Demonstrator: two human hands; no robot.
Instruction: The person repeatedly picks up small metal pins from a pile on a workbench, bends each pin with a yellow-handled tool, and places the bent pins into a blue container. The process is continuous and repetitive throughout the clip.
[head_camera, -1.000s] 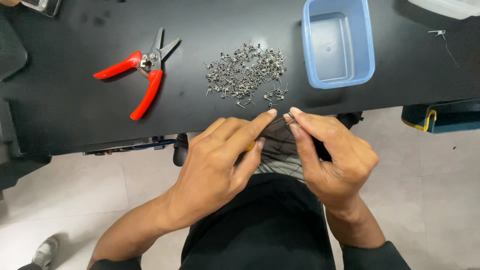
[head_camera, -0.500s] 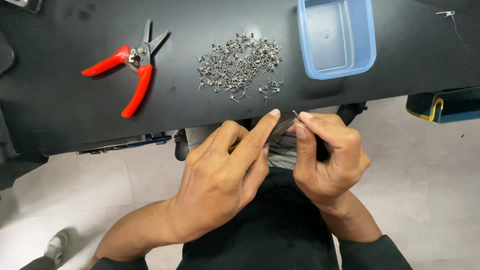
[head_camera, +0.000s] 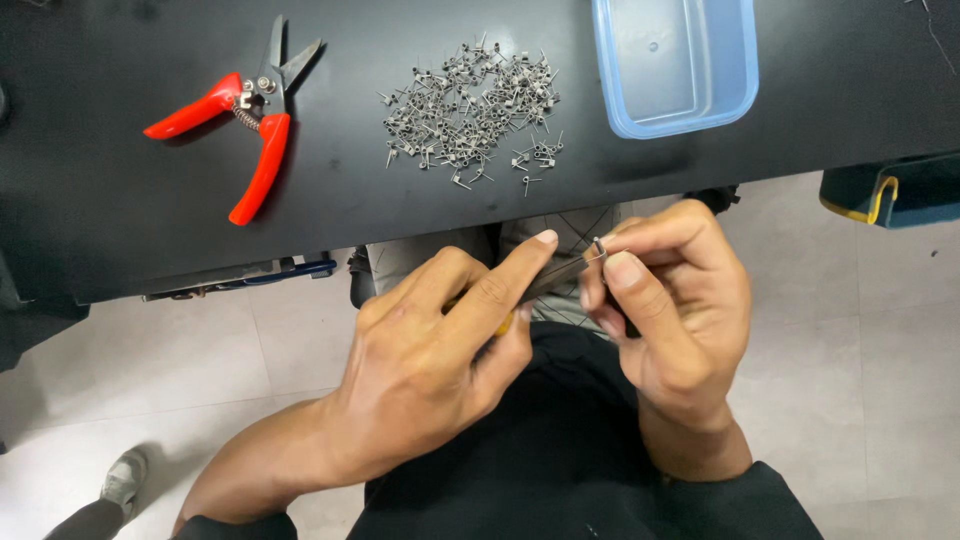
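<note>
Both hands meet over my lap, just below the edge of the black table. My left hand grips a thin tool with a yellow handle and a dark metal shaft, the forefinger stretched along it. My right hand pinches a small metal wire coil at the tool's tip, between thumb and forefinger. A pile of several similar small metal coils lies on the table above the hands.
Red-handled cutting pliers lie open on the table's left part. A light blue plastic tray stands at the upper right of the pile. A dark bin with a yellow rim is on the floor at right. My shoe shows lower left.
Both hands have drawn down and closer to my body, away from the table edge. The right hand's fingers have curled tighter around the small coil at the tool's tip.
</note>
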